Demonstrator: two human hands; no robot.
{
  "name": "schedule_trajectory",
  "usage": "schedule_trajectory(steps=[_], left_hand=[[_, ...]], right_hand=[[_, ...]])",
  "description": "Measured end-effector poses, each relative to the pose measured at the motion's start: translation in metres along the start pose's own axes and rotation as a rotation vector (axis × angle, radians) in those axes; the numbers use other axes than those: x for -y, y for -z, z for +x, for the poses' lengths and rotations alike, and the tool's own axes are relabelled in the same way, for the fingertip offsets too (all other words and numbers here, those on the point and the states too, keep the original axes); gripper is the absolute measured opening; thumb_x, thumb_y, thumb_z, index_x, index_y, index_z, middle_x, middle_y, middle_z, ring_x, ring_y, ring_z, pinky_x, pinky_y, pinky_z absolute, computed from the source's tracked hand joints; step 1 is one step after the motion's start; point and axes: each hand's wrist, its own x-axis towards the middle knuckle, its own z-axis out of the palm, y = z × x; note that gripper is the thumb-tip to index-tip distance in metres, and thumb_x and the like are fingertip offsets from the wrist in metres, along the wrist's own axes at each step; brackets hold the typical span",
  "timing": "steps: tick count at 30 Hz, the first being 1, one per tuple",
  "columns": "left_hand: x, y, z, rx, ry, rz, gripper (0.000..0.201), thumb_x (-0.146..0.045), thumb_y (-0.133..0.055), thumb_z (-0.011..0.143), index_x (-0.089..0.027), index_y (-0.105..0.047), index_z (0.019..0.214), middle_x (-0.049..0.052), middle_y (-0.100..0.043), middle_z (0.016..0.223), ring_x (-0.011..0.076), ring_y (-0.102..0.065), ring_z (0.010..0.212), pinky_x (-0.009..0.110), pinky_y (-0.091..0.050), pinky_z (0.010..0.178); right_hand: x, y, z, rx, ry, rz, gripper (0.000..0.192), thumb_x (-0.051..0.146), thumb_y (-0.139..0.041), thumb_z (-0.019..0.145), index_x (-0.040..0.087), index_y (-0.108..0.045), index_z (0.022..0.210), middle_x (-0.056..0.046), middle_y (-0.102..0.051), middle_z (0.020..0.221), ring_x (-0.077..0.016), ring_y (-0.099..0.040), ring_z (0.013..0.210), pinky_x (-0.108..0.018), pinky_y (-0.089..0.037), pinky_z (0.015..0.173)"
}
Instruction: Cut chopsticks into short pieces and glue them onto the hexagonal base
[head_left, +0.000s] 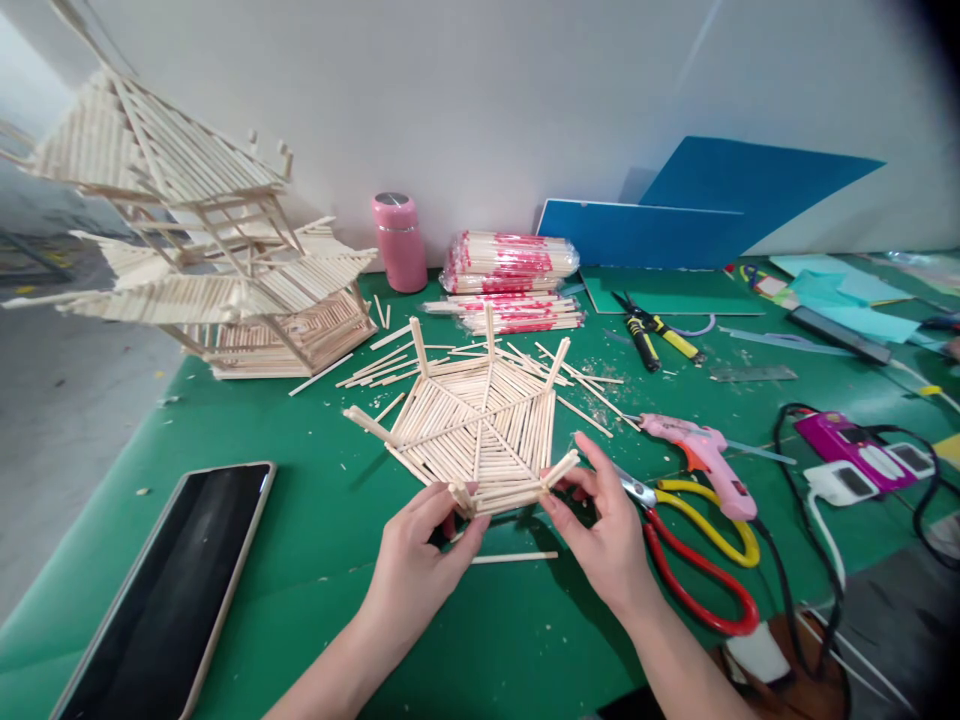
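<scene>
In the head view a hexagonal base of wooden sticks (450, 430) lies on the green table (322, 560), with short posts standing at its corners. My left hand (424, 545) pinches its near-left corner, by a post there. At the near-right corner, my right hand (600, 525) closes thumb and fingers around the foot of another post. Several thin sticks lie along the near edge between the hands. A loose stick (514, 558) rests on the table just in front of me.
A stick pagoda model (255, 300) stands at left, above a phone (169, 590). Behind are a pink flask (400, 245) and packaged sticks (510, 265). To the right lie pliers (652, 335), a pink glue gun (701, 455), red-and-yellow-handled scissors (697, 590) and a purple power strip (855, 450).
</scene>
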Motion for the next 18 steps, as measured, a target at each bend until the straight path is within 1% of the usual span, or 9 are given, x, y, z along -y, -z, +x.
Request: schedule_trajectory(steps=[5,8,10,13,14,15,16,17,18], left_hand=[[0.000,0.003,0.002,0.024,-0.002,0.023,0.013,-0.021,-0.057,0.075,-0.014,-0.059,0.085,0.000,-0.052,0.067,0.0111,-0.048,0.055,0.023,-0.043,0.051],[-0.005,0.013,0.000,-0.016,-0.011,0.054,0.035,-0.019,-0.060,0.072,-0.013,-0.052,0.105,0.000,-0.049,0.072,0.0110,-0.048,0.057,0.023,-0.043,0.051],[-0.010,0.023,-0.007,-0.090,-0.006,0.076,0.044,-0.019,-0.060,0.073,-0.013,-0.046,0.114,0.001,-0.049,0.079,0.0101,-0.047,0.057,0.023,-0.043,0.051],[-0.025,0.036,-0.025,-0.235,-0.038,0.134,0.028,-0.017,-0.056,0.078,-0.016,-0.051,0.105,0.004,-0.051,0.089,0.0085,-0.047,0.058,0.022,-0.044,0.056],[-0.032,0.037,-0.032,-0.228,-0.075,0.145,0.021,-0.016,-0.056,0.078,-0.018,-0.053,0.098,0.004,-0.052,0.093,0.0081,-0.048,0.060,0.022,-0.045,0.058],[-0.039,0.037,-0.038,-0.208,-0.119,0.135,0.016,-0.014,-0.056,0.078,-0.018,-0.055,0.093,0.003,-0.053,0.093,0.0082,-0.050,0.062,0.020,-0.045,0.058],[-0.048,0.034,-0.043,-0.163,-0.162,0.107,0.014,-0.013,-0.056,0.078,-0.019,-0.055,0.090,0.002,-0.055,0.088,0.0086,-0.052,0.065,0.017,-0.044,0.057],[-0.056,0.030,-0.047,-0.116,-0.201,0.068,0.013,-0.012,-0.055,0.078,-0.020,-0.055,0.089,0.001,-0.056,0.084,0.0082,-0.053,0.064,0.016,-0.044,0.056],[-0.064,0.024,-0.050,-0.043,-0.215,0.029,0.015,-0.012,-0.055,0.078,-0.019,-0.054,0.092,0.001,-0.056,0.081,0.0083,-0.053,0.062,0.015,-0.044,0.055]], right_hand=[[0.000,0.001,-0.001,0.002,0.033,-0.021,0.066,0.027,-0.062,0.075,0.023,-0.028,0.132,-0.006,-0.063,0.101,-0.0192,-0.058,0.090,-0.036,-0.043,0.082],[0.000,0.003,-0.001,-0.040,0.057,0.005,0.062,0.028,-0.059,0.077,0.024,-0.031,0.131,-0.009,-0.058,0.110,-0.0203,-0.056,0.093,-0.037,-0.043,0.080],[0.002,0.008,-0.001,-0.117,0.071,0.060,0.053,0.029,-0.054,0.080,0.024,-0.035,0.129,-0.010,-0.054,0.115,-0.0196,-0.055,0.093,-0.036,-0.044,0.079],[0.011,0.023,-0.005,-0.303,0.089,0.083,0.040,0.030,-0.051,0.083,0.022,-0.044,0.121,-0.007,-0.055,0.099,-0.0169,-0.055,0.083,-0.031,-0.047,0.071],[0.016,0.029,-0.008,-0.342,0.097,0.058,0.035,0.030,-0.051,0.083,0.021,-0.048,0.117,-0.005,-0.055,0.088,-0.0154,-0.054,0.076,-0.028,-0.047,0.066],[0.023,0.036,-0.013,-0.339,0.106,0.017,0.030,0.030,-0.051,0.082,0.022,-0.052,0.112,-0.002,-0.053,0.078,-0.0139,-0.053,0.068,-0.025,-0.047,0.061],[0.031,0.043,-0.020,-0.280,0.115,-0.034,0.025,0.029,-0.051,0.083,0.023,-0.055,0.106,0.000,-0.052,0.072,-0.0124,-0.052,0.061,-0.023,-0.046,0.055],[0.040,0.049,-0.027,-0.168,0.137,-0.091,0.020,0.029,-0.051,0.083,0.024,-0.058,0.101,0.001,-0.052,0.067,-0.0114,-0.051,0.056,-0.021,-0.045,0.051],[0.049,0.054,-0.036,-0.006,0.156,-0.150,0.019,0.027,-0.051,0.083,0.026,-0.061,0.099,0.001,-0.057,0.068,-0.0112,-0.052,0.054,-0.021,-0.046,0.050]])
